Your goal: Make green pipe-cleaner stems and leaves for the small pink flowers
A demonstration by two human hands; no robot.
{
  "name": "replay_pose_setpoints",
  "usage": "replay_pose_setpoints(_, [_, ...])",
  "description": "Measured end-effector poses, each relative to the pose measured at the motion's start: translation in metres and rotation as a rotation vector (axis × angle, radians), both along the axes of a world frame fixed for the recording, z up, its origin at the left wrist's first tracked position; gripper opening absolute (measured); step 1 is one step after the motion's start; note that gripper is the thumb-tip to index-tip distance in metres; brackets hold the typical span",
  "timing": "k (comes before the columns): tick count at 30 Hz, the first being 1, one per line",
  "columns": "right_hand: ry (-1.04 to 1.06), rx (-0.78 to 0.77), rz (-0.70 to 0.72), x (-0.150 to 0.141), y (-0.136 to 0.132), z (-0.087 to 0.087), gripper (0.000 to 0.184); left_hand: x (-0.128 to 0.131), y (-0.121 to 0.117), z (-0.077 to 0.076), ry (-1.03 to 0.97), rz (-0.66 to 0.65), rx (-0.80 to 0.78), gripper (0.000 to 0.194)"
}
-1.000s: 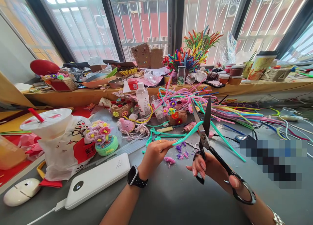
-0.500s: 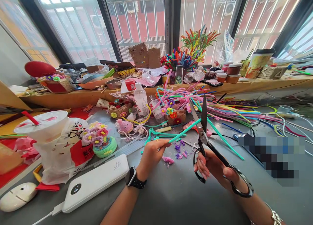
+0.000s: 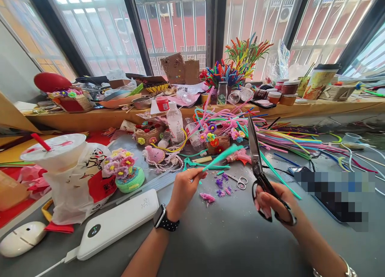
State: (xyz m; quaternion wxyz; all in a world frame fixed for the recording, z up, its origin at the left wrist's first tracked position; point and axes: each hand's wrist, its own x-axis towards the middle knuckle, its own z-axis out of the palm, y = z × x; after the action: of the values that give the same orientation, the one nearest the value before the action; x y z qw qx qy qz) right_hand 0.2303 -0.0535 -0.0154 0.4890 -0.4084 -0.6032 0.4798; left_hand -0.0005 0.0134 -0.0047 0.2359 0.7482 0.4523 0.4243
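Note:
My left hand (image 3: 187, 185) pinches a teal pipe cleaner (image 3: 224, 156), which points up and right and is smeared by motion. My right hand (image 3: 275, 201) has its fingers through the handles of large black scissors (image 3: 255, 152). Their blades are together and point upward, apart from the pipe cleaner. On the grey table below lie purple fuzzy scraps (image 3: 220, 183), a pink scrap (image 3: 207, 197) and a short teal snippet (image 3: 220, 172). Small silver scissors (image 3: 241, 182) lie beside them.
A white power bank (image 3: 120, 215) and a wrapped drink cup (image 3: 57, 152) stand left, near a flower ornament (image 3: 129, 178). Loose pipe cleaners (image 3: 288, 138) spread across the back right. A phone (image 3: 319, 189) lies at right. Jars and craft items crowd the ledge (image 3: 120, 118).
The scissor blades have closed and moved right, away from the pipe cleaner, which now looks shorter. A short teal snippet now shows on the table by the purple scraps.

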Motion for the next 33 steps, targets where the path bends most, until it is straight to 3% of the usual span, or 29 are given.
replay_pose_setpoints(6, [-0.556, -0.087, -0.282, 0.039, -0.011, 0.017, 0.025, -0.004, 0.005, -0.002, -0.345, 0.015, -0.219, 0.020])
replay_pose_setpoints(10, [-1.047, 0.058, -0.419, 0.078, -0.026, 0.009, 0.031, -0.005, 0.006, 0.000, -0.442, 0.006, -0.273, 0.021])
replay_pose_setpoints(13, [-1.267, 0.008, -0.461, 0.103, -0.036, 0.001, 0.025, -0.006, 0.007, 0.001, -0.422, 0.027, -0.285, 0.023])
replay_pose_setpoints(16, [-1.345, -0.096, -0.414, 0.122, -0.040, -0.006, 0.026, -0.006, 0.008, 0.003, -0.405, 0.056, -0.308, 0.024])
replay_pose_setpoints(21, [-1.258, -0.106, -0.248, 0.150, -0.040, -0.018, 0.019, -0.006, 0.009, 0.006, -0.471, 0.066, -0.394, 0.025])
replay_pose_setpoints(25, [-1.194, -0.147, -0.216, 0.141, -0.035, -0.001, 0.015, -0.005, 0.008, 0.004, -0.451, 0.033, -0.406, 0.023])
replay_pose_setpoints(28, [-1.073, -0.084, -0.360, 0.091, -0.021, 0.024, 0.021, -0.004, 0.007, 0.003, -0.436, -0.008, -0.407, 0.022])
replay_pose_setpoints(30, [-0.804, -0.001, -0.314, 0.045, -0.004, 0.034, 0.022, -0.004, 0.007, 0.002, -0.420, -0.036, -0.405, 0.021])
replay_pose_setpoints(33, [-0.277, -0.042, -0.230, -0.021, 0.028, 0.033, 0.032, -0.003, 0.006, 0.002, -0.369, -0.075, -0.404, 0.022])
